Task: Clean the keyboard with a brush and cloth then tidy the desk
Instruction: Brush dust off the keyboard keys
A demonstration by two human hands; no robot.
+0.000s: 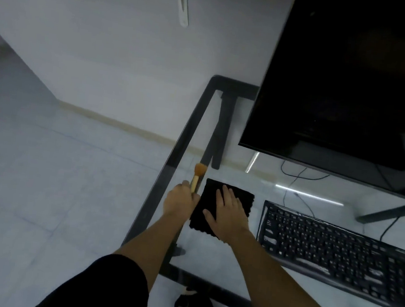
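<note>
Gripped the brush by the lower end of its pale handle in the left hand, fingers curled round it, back of the hand up. Pointed the orange bristles away from the body, toward the far side of the desk, with the long axis running near to far and leaning slightly right. Hovered or touched there over the desk's dark left rail, cannot tell which, just left of the cloth. Rested the right hand flat on that black cloth, palm down, fingers straight and a little spread, aimed far and slightly left, gripping nothing. Lay folded square on the glass top, between brush and keyboard. Stretched both bare forearms forward, the left crossing the desk's left edge. Set apart to the right, black keyboard, long axis slanting from far-left to near-right, below a dark monitor.
</note>
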